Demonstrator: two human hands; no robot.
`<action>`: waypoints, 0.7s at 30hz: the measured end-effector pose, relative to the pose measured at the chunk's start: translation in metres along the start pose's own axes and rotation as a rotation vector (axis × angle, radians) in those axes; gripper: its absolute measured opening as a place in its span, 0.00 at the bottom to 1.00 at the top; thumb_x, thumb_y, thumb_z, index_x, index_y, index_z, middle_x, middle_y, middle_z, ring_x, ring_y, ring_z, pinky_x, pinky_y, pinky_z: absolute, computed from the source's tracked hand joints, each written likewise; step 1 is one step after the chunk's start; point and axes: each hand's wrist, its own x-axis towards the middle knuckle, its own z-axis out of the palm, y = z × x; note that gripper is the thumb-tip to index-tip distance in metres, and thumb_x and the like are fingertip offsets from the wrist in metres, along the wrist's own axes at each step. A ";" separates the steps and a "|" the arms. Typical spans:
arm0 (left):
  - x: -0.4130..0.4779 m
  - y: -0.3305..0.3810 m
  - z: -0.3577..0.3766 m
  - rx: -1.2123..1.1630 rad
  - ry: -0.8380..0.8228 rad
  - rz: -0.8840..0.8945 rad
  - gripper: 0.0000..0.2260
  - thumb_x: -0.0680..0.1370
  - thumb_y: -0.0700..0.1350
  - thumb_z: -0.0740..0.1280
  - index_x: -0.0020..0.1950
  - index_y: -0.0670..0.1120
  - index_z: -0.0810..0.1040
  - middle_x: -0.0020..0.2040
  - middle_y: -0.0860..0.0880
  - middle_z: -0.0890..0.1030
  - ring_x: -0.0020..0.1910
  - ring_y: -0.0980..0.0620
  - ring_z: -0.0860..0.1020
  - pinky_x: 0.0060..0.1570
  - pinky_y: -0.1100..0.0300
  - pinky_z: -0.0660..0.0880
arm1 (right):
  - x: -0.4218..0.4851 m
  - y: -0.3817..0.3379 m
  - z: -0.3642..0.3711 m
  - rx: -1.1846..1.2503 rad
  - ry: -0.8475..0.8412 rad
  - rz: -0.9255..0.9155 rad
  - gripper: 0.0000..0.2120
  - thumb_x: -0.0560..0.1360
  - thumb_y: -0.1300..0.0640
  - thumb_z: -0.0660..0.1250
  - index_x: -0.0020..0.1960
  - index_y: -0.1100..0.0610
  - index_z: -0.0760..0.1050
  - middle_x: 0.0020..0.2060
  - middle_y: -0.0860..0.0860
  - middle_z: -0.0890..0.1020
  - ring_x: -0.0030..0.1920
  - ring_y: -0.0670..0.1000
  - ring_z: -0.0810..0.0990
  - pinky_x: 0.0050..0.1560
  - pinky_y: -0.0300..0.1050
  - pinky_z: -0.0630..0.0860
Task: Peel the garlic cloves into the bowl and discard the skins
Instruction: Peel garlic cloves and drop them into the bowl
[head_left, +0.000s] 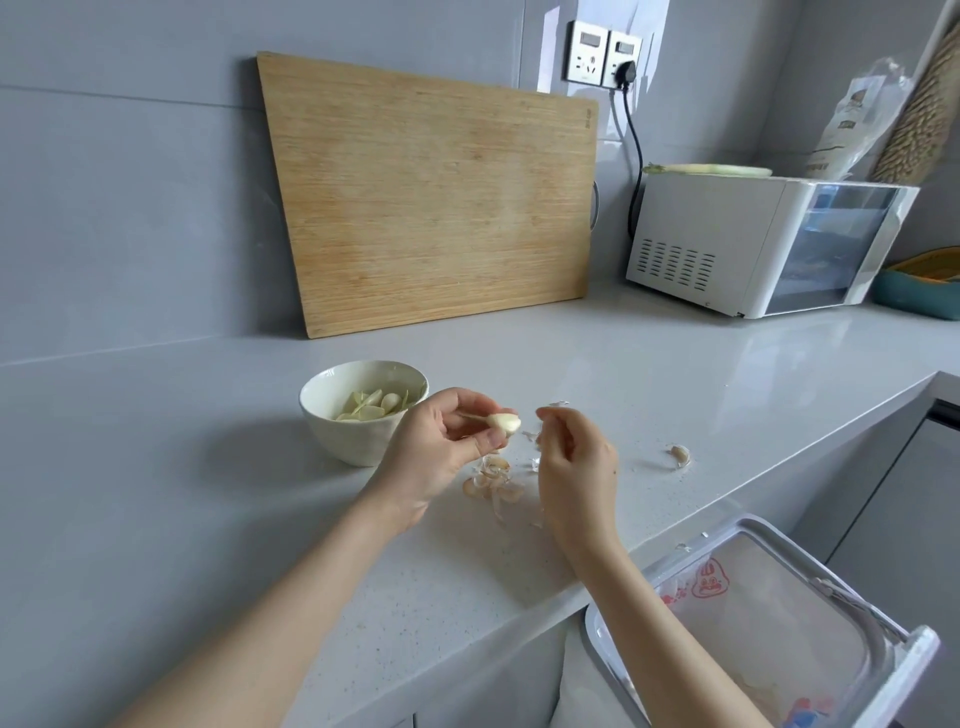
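Left hand (441, 441) round garlic clove (504, 422) (pale, peeled)

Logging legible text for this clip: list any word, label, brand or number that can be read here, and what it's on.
No text in this frame can be read.
Cutting board: small mark at its top right corner, too small to read.
Packet on the microwave: dark print, blurred.
Bin bag: red cartoon print, no legible words.
Wall sockets: small panels, nothing readable.
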 end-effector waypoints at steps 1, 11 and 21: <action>0.000 0.002 0.001 0.000 0.025 0.009 0.09 0.70 0.31 0.70 0.44 0.43 0.78 0.41 0.49 0.85 0.40 0.53 0.82 0.43 0.64 0.77 | -0.001 0.000 0.000 -0.001 -0.015 -0.023 0.09 0.76 0.65 0.60 0.49 0.60 0.79 0.39 0.51 0.81 0.40 0.49 0.77 0.43 0.41 0.71; 0.016 0.053 -0.039 0.485 0.248 0.074 0.06 0.69 0.40 0.75 0.40 0.43 0.79 0.30 0.53 0.82 0.28 0.56 0.79 0.33 0.65 0.77 | 0.037 0.016 -0.030 -0.308 -0.006 0.150 0.10 0.73 0.67 0.59 0.39 0.65 0.78 0.36 0.64 0.78 0.41 0.62 0.74 0.36 0.46 0.57; 0.036 0.038 -0.069 1.009 0.288 -0.085 0.06 0.69 0.42 0.74 0.40 0.50 0.78 0.43 0.52 0.80 0.47 0.51 0.78 0.49 0.58 0.73 | 0.060 0.023 -0.008 -0.452 -0.502 0.090 0.16 0.79 0.59 0.58 0.65 0.55 0.74 0.62 0.53 0.78 0.59 0.52 0.78 0.53 0.37 0.70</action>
